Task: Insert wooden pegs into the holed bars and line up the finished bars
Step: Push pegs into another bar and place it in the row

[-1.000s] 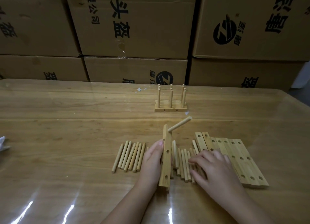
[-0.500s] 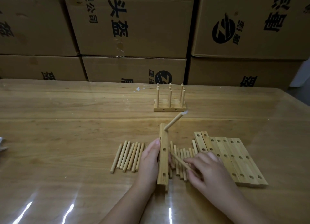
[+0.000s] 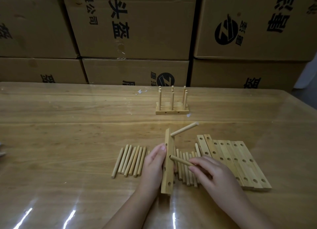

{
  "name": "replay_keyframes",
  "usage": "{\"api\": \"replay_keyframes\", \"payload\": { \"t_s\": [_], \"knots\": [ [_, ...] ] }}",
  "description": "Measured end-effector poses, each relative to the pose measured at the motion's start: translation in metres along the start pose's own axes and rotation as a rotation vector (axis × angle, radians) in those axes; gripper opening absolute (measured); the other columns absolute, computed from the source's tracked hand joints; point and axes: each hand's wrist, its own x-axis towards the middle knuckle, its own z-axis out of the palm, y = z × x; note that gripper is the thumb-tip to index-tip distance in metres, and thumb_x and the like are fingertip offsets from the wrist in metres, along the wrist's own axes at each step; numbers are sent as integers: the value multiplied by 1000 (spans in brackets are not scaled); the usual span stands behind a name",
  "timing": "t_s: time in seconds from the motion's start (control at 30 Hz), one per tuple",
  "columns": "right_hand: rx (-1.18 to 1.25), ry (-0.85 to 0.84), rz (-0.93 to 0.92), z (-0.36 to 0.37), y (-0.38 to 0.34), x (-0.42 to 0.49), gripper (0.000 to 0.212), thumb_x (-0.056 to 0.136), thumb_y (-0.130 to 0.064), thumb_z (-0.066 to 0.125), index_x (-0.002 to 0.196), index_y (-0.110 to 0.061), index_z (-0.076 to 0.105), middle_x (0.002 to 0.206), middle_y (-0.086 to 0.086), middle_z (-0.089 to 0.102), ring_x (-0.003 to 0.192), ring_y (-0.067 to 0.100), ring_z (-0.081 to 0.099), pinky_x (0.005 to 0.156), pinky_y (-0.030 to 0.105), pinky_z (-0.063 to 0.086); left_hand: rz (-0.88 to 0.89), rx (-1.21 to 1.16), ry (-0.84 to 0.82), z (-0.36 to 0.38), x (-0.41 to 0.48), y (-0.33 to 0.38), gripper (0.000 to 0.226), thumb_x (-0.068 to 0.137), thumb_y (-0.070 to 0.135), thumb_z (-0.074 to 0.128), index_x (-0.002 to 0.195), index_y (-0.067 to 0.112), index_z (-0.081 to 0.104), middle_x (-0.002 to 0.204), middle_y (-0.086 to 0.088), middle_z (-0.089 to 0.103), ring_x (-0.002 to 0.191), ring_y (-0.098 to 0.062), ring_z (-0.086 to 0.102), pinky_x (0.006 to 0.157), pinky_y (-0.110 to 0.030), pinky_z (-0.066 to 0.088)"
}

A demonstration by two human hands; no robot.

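Left hand [image 3: 152, 167] grips holed bar [image 3: 167, 170] standing on edge; right hand [image 3: 217, 175] pinches peg [image 3: 181, 160], tip at mid-bar hole. Inserted peg [image 3: 184, 129] projects from bar's far end. Loose pegs [image 3: 130, 160] left of left hand; blank bars [image 3: 240, 162] right of right hand. Finished bars [image 3: 172, 109] beyond both.

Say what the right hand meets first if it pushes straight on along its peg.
The holed bar, held on edge, near a middle hole; the peg tip looks about touching it, depth unclear.
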Motion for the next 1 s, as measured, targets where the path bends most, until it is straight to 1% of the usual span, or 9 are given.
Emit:
{"api": "replay_keyframes", "payload": {
  "t_s": [0.1, 0.17, 0.27, 0.37, 0.5, 0.63, 0.8, 0.97, 1.0],
  "knots": [
    [9, 13, 1, -1, 1, 1, 23, 85, -36, 54, 101, -29, 69, 77, -20, 56, 74, 3, 54, 63, 17, 41, -14, 24, 44, -1, 1, -2, 30, 79, 38, 57, 91, 16, 73, 68, 0, 63, 59, -10, 58, 54, -22, 46],
    [4, 47, -9, -2, 1, 1, 29, 83, -40, 50, 101, -27, 69, 76, -20, 54, 74, 3, 52, 63, 16, 39, -33, 30, 65, -2, 1, -1, 35, 74, 41, 61, 95, 15, 71, 66, 2, 64, 56, -10, 58, 52, -22, 46],
    [-62, 99, -50, -3, 1, 2, 26, 82, -34, 55, 100, -24, 71, 75, -17, 51, 74, 4, 50, 64, 17, 40, -43, 15, 57, -1, 1, -1, 41, 72, 38, 64, 102, 11, 68, 65, 0, 66, 50, -11, 59, 46, -21, 47],
    [-111, 150, -82, -3, 2, 2, 18, 85, -28, 61, 98, -22, 72, 74, -11, 53, 73, 10, 51, 60, 24, 45, -43, 35, 63, -1, 0, -1, 42, 74, 37, 63, 107, 10, 67, 68, -1, 66, 50, -12, 59, 46, -21, 48],
    [-185, 183, -129, -3, 0, 0, 19, 81, -25, 61, 96, -21, 72, 74, -9, 52, 70, 10, 49, 59, 22, 43, -33, 67, 86, 0, 1, -3, 42, 76, 36, 61, 109, 10, 65, 70, -3, 65, 51, -13, 59, 45, -22, 47],
    [-204, 197, -150, -4, 1, -1, 17, 83, -26, 63, 96, -20, 71, 74, -9, 51, 69, 10, 48, 57, 22, 43, -17, 114, 105, 0, 2, -7, 34, 84, 32, 59, 110, 11, 64, 74, -12, 58, 56, -17, 57, 47, -22, 48],
    [-233, 210, -156, -4, 2, 0, 15, 83, -25, 62, 95, -21, 71, 73, -9, 51, 69, 9, 47, 60, 17, 39, 8, 110, 108, 1, 3, -10, 36, 75, 41, 60, 103, 20, 66, 74, -7, 56, 58, -14, 56, 50, -21, 49],
    [-230, 213, -166, -4, 5, 0, 17, 82, -25, 61, 94, -21, 72, 73, -9, 50, 69, 9, 47, 59, 19, 41, 18, 147, 103, -1, 2, -13, 36, 75, 46, 61, 104, 25, 67, 80, -9, 57, 67, -23, 52, 57, -31, 49],
    [-235, 213, -171, -5, 6, 0, 17, 82, -26, 60, 94, -21, 72, 73, -9, 50, 69, 9, 46, 59, 20, 42, 24, 153, 100, -1, 2, -13, 37, 75, 46, 61, 104, 25, 67, 80, -10, 57, 67, -23, 52, 56, -30, 50]
  ]
}}
